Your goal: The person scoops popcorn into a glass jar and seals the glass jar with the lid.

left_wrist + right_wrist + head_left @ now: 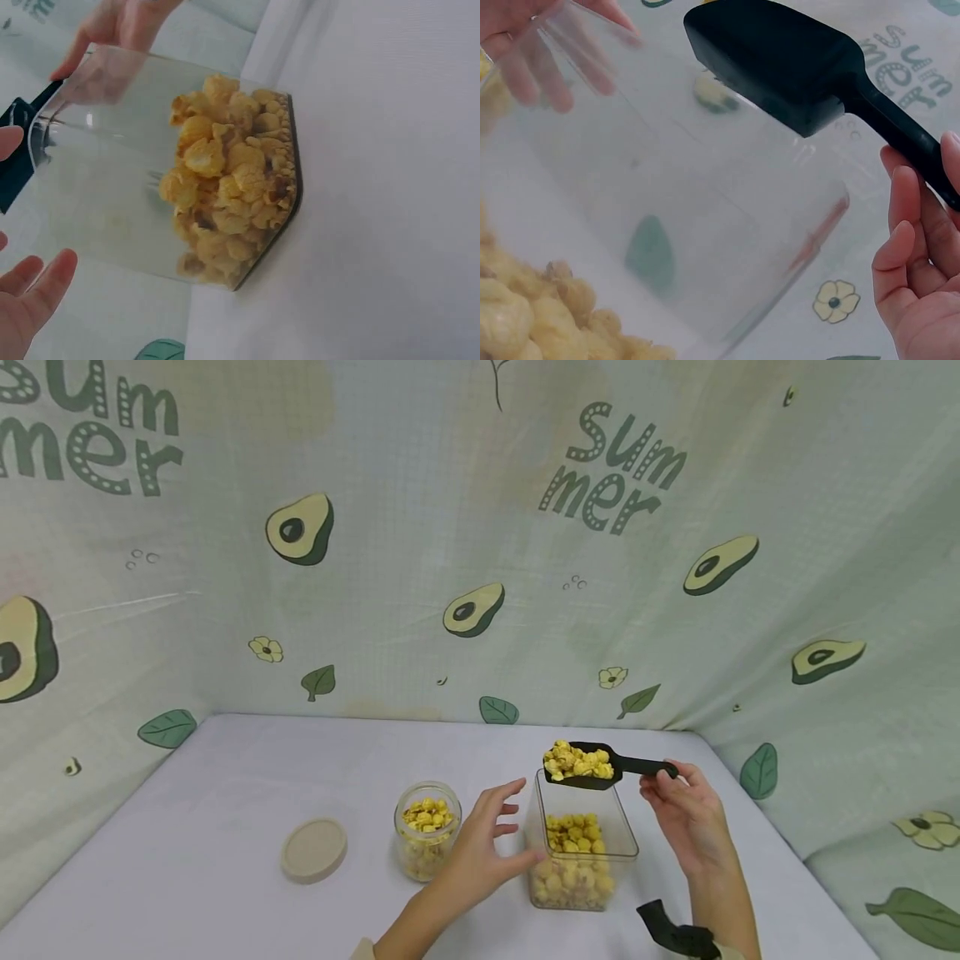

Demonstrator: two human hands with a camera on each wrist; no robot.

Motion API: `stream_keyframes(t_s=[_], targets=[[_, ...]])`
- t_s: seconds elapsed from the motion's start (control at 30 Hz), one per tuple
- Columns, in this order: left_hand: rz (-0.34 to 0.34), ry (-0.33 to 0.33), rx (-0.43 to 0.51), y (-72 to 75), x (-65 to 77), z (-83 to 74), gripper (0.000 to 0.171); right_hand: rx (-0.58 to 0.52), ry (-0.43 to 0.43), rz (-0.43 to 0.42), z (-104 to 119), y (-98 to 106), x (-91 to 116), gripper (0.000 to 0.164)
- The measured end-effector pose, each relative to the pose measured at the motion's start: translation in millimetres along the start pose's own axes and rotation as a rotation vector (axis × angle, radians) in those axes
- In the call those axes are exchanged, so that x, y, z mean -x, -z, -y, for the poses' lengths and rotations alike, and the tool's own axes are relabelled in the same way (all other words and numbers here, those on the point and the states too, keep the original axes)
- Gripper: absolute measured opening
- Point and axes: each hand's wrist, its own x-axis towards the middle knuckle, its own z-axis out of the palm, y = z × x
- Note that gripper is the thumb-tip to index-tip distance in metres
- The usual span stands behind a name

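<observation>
My right hand (692, 814) grips the handle of a black scoop (637, 766), which is heaped with yellow popcorn (576, 762). The scoop hangs over the rim of a clear square container (628, 827), whose lower part holds more popcorn (232, 180). In the right wrist view, the scoop's dark underside (772, 56) shows above the container's edge. Beside the container's left wall, my left hand (483, 843) has its fingers spread and the thumb near the front rim. A round glass jar (427, 858) with popcorn in it stands just left of that hand.
A round beige lid (313, 851) lies flat on the white table (187, 860), left of the jar. A cloth printed with avocados (390, 527) hangs behind and at both sides of the table. A black strap (678, 933) is at the right wrist.
</observation>
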Motion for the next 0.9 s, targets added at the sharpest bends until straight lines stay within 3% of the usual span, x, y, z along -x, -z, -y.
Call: stream_keyframes(t_s=[0.3,0.73,0.9], targets=[[-0.049,-0.041,-0.003,19.7,-1.3,-11.9,0.067,0.002,0.002,-0.015,3.2,-9.3,0.5,0.017],[-0.159,-0.102,-0.179,62.1,-2.1,-19.4,0.061,-0.040,0.047,0.031,5.9,-28.8,1.9,0.019],[-0.168,-0.105,-0.227,78.5,-1.0,-16.8,0.061,-0.021,0.037,0.040,3.5,-37.3,2.0,0.020]])
